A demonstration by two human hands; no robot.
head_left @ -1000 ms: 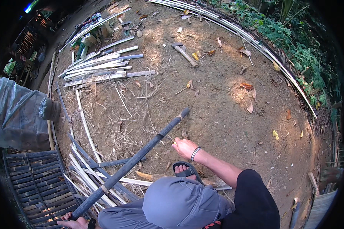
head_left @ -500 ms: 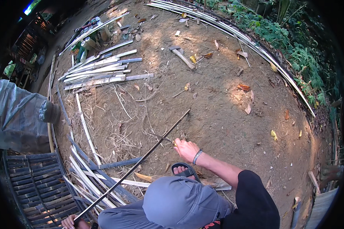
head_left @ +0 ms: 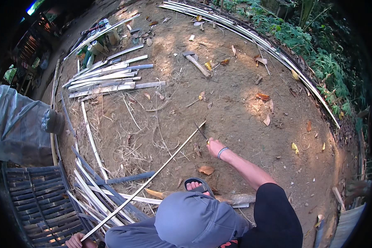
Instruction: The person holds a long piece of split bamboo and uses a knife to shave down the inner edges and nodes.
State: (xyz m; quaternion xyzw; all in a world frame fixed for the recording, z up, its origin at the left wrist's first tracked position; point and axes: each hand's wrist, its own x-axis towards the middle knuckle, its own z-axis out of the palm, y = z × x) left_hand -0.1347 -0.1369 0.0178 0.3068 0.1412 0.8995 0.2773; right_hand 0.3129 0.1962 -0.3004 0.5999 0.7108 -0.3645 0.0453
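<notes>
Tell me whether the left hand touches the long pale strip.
Touching: the head view shows the left hand gripping the pale strip near its lower end.

The strip (head_left: 152, 178) is tinted pale cream; the knife (head_left: 201, 132) is coloured dark, touched with yellow. Blue-grey is shown by the cap (head_left: 188, 213), black by the sleeve (head_left: 276, 211). The soil (head_left: 246, 169) is toned brown, dotted with orange and yellow leaves (head_left: 206, 170), the plants (head_left: 292, 36) green.
</notes>
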